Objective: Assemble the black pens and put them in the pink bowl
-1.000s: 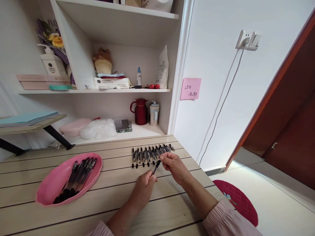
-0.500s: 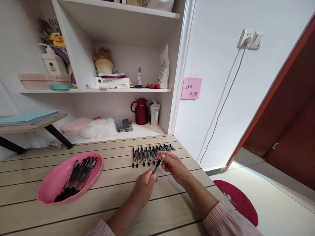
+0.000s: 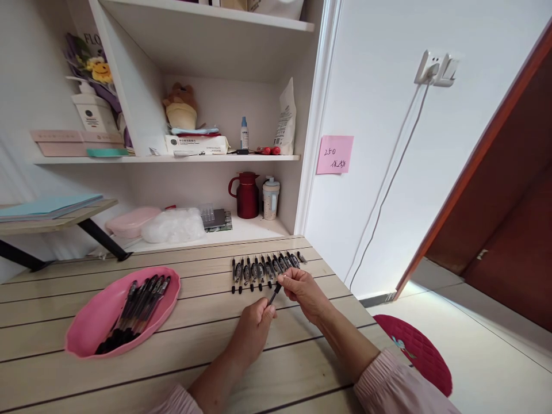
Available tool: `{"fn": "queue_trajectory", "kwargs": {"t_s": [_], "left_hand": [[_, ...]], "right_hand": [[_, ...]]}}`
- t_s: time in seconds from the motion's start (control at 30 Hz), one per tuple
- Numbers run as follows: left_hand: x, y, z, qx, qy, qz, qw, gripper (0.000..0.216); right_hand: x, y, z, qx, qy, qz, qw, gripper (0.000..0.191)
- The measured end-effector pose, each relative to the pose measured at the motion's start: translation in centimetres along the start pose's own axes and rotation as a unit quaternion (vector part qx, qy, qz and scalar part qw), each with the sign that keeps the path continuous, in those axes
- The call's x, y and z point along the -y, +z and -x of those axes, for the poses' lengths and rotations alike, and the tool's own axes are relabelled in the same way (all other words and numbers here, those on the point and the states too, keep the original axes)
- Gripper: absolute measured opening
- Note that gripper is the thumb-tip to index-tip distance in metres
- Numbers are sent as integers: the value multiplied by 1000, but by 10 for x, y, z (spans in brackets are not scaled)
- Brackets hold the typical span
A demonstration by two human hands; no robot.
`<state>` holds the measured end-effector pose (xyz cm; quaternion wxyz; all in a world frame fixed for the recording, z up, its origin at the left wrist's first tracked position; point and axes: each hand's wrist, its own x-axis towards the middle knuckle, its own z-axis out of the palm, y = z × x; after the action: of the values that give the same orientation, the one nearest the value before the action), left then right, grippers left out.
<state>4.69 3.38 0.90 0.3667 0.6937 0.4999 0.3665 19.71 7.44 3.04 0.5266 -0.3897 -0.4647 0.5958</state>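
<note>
My left hand (image 3: 255, 328) is closed round the lower end of a black pen (image 3: 274, 296) that slants up to the right. My right hand (image 3: 304, 292) pinches the pen's upper end, where the cap sits. Both hands hover just above the wooden table (image 3: 194, 356). Right behind them lies a row of several black pens (image 3: 263, 269), side by side. At the left a pink oval tray (image 3: 92, 322) holds several more black pens (image 3: 135, 313).
Behind the table stand white shelves (image 3: 207, 158) with a red jug (image 3: 246, 196), a small cup, a plastic bag and boxes. A pink sticky note (image 3: 334, 154) hangs on the wall. A red cushion (image 3: 416, 351) lies on the floor at the right.
My right hand shifted slightly at the pen's tip, its fingers closing tighter on the cap end. The left hand and the pen stayed almost still.
</note>
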Motion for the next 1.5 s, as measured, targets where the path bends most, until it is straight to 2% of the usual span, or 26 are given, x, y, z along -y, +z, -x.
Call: {"fn": "queue_trajectory", "kwargs": {"t_s": [0.13,0.3,0.47,0.67,0.77,0.83,0.9,0.93,0.97,1.0,1.1,1.2,1.3,1.4,1.5], "left_hand": [[1,0,0,12,-3,-10,1000,26],[4,0,-1,11,-7,-23,1000,26],[7,-1,-3,11,5,-26,1000,26],[5,-1,-3,6,-3,-26,1000,26],[5,-1,-3,10,-8,-13,1000,26],[6,-1,-3,11,-10,-1,1000,26],[8,0,-3,11,-17,14,1000,26],[9,0,-3,11,-23,23,999,26],[10,1,-3,12,-30,32,999,26],[12,1,-3,15,-36,41,998,27],[15,2,-4,23,-42,70,996,28],[19,2,-6,22,-42,92,995,28],[23,3,-8,22,-43,107,993,27],[25,4,-8,22,-44,128,990,28],[24,4,-8,26,-44,141,989,29]], "right_hand": [[1,-1,0,32,9,-15,999,27],[-2,-2,-1,-5,-3,-5,1000,26],[-2,-4,-2,42,13,-22,999,25],[-8,-5,-4,11,-8,-8,1000,26],[-7,-7,-5,40,-13,25,999,27],[-1,-14,-11,53,-26,95,994,26],[7,-28,-25,-6,-43,236,971,27],[11,-36,-34,-73,-44,331,940,27],[15,-45,-45,-154,-32,440,884,28],[19,-54,-56,-187,-24,475,860,25],[23,-73,-85,-223,-10,521,824,15],[17,-80,-103,-224,3,542,810,12],[10,-82,-110,-222,21,540,812,13],[10,-88,-104,-224,41,517,825,11],[14,-89,-89,-211,44,470,856,11]]}}
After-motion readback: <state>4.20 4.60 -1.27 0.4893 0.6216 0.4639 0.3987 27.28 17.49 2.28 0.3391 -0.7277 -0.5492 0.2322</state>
